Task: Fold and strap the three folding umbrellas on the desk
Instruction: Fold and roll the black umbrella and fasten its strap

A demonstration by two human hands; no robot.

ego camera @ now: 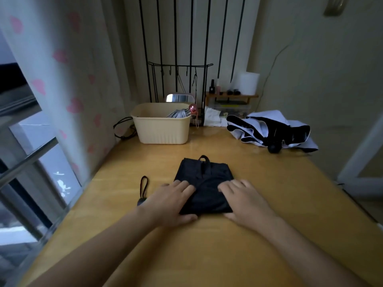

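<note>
Obs.: black umbrella (204, 179) is lying flattened on the desk (207, 255), midway between the left and right edges and nearer the near edge than the far one.

Left hand (172, 201) and right hand (244, 201) are both pressing down on its near portion, fingers spread and fairly straight, laid flat on the cloth. The left thumb is lying along the bundle's near edge. Neither hand is pinching anything.

Key relation: the wrist loop (143, 188) is sticking out just left of the left hand, so the long axis is probably running left to right under both palms. The closing strap (204, 162) is lying on the far side of the cloth, away from both hands. Judgement: a roll would have to travel toward the far edge to meet that strap; both hands are equally near.

Hidden: the handle is largely covered by the left wrist; the shaft is not visible.

A white-and-black umbrella (269, 129) is lying loose at the far right corner. The cream basket (161, 131) at the far left is holding a silvery bundle (179, 113); cannot tell whether that is the third umbrella.
</note>
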